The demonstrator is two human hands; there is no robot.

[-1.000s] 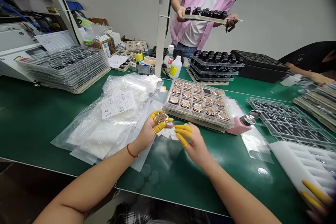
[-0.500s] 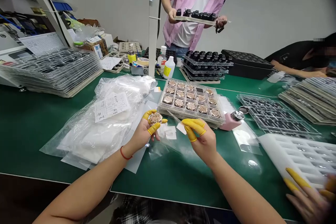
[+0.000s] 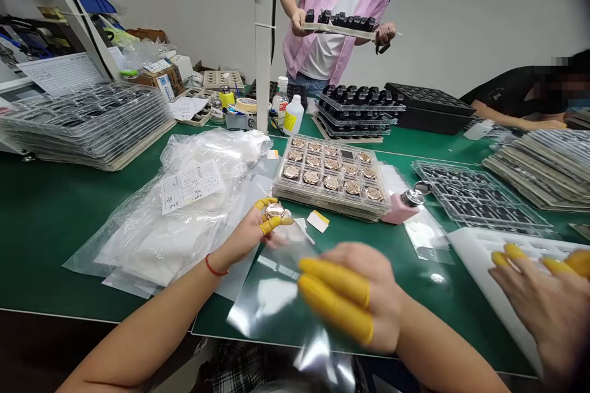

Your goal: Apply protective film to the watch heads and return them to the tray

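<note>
A: Left hand (image 3: 244, 234)?
B: Pinching the copper disc (image 3: 275, 211) tight, just far of the clear film (image 3: 271, 301).
A: Right hand (image 3: 354, 295)?
B: Blurred, fingers together at the film's right edge; can't tell if I'm gripping it.

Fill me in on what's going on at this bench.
A person's left hand pinches a round rose-gold part between yellow finger cots, while their blurred right hand is over a clear plastic film. Stacked trays of matching parts sit just beyond. Another person's hand is on a white foam tray, and a person in a pink smock holds a tray of black parts.
</note>
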